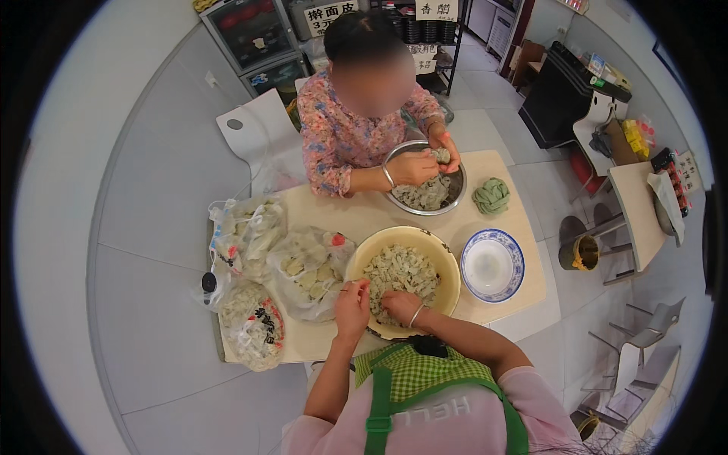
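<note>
My right hand [403, 309] reaches down into a large yellow enamel basin [452, 282], its fingers curled among pale grey-green chopped pieces [402, 267]. My left hand [353, 305] is at the basin's left rim, fingers pressed together; whatever is in them is too small to make out. Across the table a person in a floral top holds a small pale lump [441, 155] above a steel bowl [461, 199] of similar pieces. That person's hands [418, 167] are both over the steel bowl. Close to my left hand lies a clear plastic bag [307, 265] of pale flat pieces.
Right of the basin stands a blue-rimmed white bowl [520, 262], with a crumpled green cloth [491, 196] beyond it. More filled plastic bags [254, 326] crowd the table's left end. A white chair [258, 129] is at the back left. A side table [633, 201] stands far right.
</note>
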`<state>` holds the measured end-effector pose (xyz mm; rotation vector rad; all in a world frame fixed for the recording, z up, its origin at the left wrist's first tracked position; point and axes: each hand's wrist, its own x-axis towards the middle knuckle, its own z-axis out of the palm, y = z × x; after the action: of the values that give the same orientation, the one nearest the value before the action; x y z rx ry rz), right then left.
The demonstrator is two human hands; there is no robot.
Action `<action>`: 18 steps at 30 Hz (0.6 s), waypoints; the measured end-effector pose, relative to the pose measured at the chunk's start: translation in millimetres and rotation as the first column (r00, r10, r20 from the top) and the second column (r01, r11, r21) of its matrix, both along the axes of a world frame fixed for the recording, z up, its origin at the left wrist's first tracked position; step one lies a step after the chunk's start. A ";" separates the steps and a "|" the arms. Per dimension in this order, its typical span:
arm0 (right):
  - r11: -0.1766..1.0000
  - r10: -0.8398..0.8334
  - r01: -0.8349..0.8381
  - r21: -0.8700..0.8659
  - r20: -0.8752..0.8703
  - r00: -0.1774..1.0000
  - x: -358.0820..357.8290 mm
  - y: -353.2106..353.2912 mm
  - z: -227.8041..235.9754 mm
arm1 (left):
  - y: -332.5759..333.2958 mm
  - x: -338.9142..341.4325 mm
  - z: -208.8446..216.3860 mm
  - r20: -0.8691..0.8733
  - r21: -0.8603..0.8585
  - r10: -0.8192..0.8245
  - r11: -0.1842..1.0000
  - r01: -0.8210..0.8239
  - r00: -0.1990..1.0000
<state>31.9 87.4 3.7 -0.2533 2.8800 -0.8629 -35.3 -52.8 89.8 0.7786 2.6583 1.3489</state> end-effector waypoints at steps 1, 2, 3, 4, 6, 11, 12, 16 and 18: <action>0.997 -0.062 0.063 -0.046 0.017 0.998 -0.3 2.3 3.1 | -0.9 3.5 -6.9 0.023 -0.042 -0.015 0.999 0.016 1.000; 0.988 -0.124 0.127 -0.091 0.037 0.992 -1.1 5.7 6.3 | -2.0 7.0 -13.6 0.047 -0.083 -0.031 0.996 0.035 0.998; 0.972 -0.185 0.192 -0.135 0.060 0.981 -1.8 8.9 9.9 | -2.3 10.2 -18.9 0.071 -0.124 -0.046 0.991 0.055 0.996; 0.944 -0.227 0.242 -0.224 0.089 0.970 -0.8 10.4 20.6 | -0.9 15.0 -21.5 0.138 -0.077 -0.064 0.994 0.075 0.988; 0.856 -0.303 0.337 -0.391 0.148 0.941 -2.3 12.8 49.4 | 4.1 18.9 -24.3 0.258 0.024 -0.110 0.994 0.107 0.960; 0.662 -0.413 0.485 -0.572 0.262 0.872 -2.4 30.1 52.0 | 22.8 14.1 -27.6 0.312 0.121 -0.110 0.990 0.075 0.944; 0.620 -0.421 0.504 -0.602 0.287 0.861 -2.2 35.2 44.5 | 25.6 12.9 -22.3 0.272 0.135 -0.149 0.984 0.116 0.951; 0.584 -0.530 0.611 -0.534 0.320 0.785 -4.0 49.0 32.0 | 29.6 16.0 -20.6 0.285 0.220 -0.138 0.973 0.075 0.949; 0.414 -0.509 0.573 -0.707 0.342 0.790 -1.0 66.9 -0.8 | 28.0 14.6 -31.8 0.285 0.201 -0.088 0.979 0.030 0.955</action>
<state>30.9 154.2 3.0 0.7097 2.2620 -2.1852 -20.7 -24.9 58.0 0.6122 2.2853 1.5875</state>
